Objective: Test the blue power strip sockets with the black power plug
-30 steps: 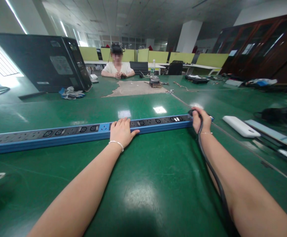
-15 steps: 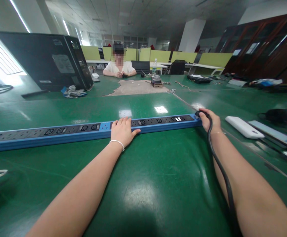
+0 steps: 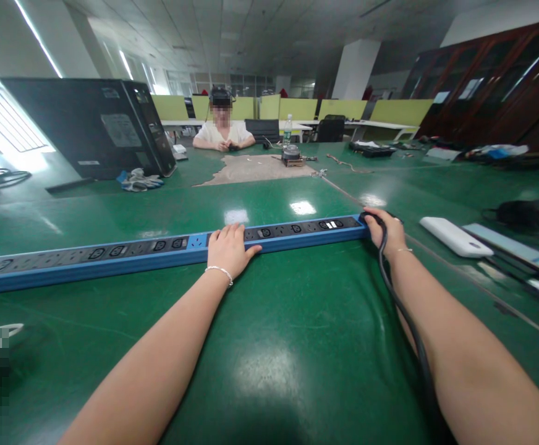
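Note:
A long blue power strip [image 3: 125,267] with a black socket face lies across the green table, its far left end cut off by the view. My left hand [image 3: 229,247] is laid over the strip right of a blue socket, fingers over the top and thumb along the near side. At the strip's right end, my right hand [image 3: 389,230] grips a thick black power cord [image 3: 402,303] close to the end face. Whether the cord joins the strip there is hidden by the fingers. From that hand the cord runs down along my right forearm.
A white power bank-like block [image 3: 455,237] and a flat pale-blue slab [image 3: 513,246] lie at right. Back left stand a black computer case [image 3: 84,123] and work gloves [image 3: 140,180]. Another person [image 3: 224,133] sits across the green table [image 3: 269,327]. A bottle [image 3: 288,128] stands farther back.
The view has shifted slightly. My right hand and the cord appear a little farther left, still at the strip's end. My left hand keeps its place on the strip.

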A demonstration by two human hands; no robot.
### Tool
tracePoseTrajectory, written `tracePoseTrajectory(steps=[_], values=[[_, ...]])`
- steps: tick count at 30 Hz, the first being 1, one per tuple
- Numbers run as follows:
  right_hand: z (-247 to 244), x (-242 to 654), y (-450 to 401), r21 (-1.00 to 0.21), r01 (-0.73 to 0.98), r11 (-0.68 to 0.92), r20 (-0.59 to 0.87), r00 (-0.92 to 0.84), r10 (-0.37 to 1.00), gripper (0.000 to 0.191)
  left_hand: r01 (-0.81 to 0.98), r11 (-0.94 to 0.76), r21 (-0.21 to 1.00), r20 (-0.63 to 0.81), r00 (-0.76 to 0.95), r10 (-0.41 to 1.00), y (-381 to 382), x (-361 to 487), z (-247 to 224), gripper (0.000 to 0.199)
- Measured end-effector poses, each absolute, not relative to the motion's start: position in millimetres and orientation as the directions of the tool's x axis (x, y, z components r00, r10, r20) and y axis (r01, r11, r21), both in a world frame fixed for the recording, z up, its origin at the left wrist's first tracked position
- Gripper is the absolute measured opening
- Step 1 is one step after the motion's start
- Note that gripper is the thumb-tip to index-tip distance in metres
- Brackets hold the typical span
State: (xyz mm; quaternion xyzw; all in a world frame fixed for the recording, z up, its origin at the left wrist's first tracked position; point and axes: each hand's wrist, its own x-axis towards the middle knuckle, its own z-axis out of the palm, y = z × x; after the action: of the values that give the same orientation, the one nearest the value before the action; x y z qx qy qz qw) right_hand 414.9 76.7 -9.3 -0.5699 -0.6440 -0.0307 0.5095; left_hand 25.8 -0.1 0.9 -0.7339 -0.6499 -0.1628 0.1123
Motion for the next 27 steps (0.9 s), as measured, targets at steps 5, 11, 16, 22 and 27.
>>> tracePoseTrajectory(steps=[5, 11, 16, 22, 27], values=[[-1, 413, 80, -0.567, 0.705, 0.426, 0.798, 0.342, 0.497, 0.03, 0.989, -0.136, 0.048, 0.389, 0.107, 0.915, 0, 26, 1, 0.067], [2, 399, 77, -0.572, 0.71, 0.412, 0.73, 0.21, 0.651, 0.026, 0.99, -0.129, 0.05, 0.379, 0.101, 0.92, 0, 26, 2, 0.067], [-1, 390, 75, -0.514, 0.774, 0.371, 0.72, 0.154, 0.677, 0.028, 0.99, -0.138, 0.041, 0.389, 0.112, 0.914, -1, 26, 2, 0.066], [-2, 390, 77, -0.424, 0.838, 0.343, 0.702, 0.065, 0.709, 0.032, 0.989, -0.135, 0.055, 0.384, 0.104, 0.918, -1, 26, 2, 0.067], [-7, 385, 71, -0.432, 0.836, 0.338, 0.711, 0.084, 0.698, 0.031, 0.988, -0.141, 0.062, 0.375, 0.108, 0.921, -1, 26, 2, 0.066]])
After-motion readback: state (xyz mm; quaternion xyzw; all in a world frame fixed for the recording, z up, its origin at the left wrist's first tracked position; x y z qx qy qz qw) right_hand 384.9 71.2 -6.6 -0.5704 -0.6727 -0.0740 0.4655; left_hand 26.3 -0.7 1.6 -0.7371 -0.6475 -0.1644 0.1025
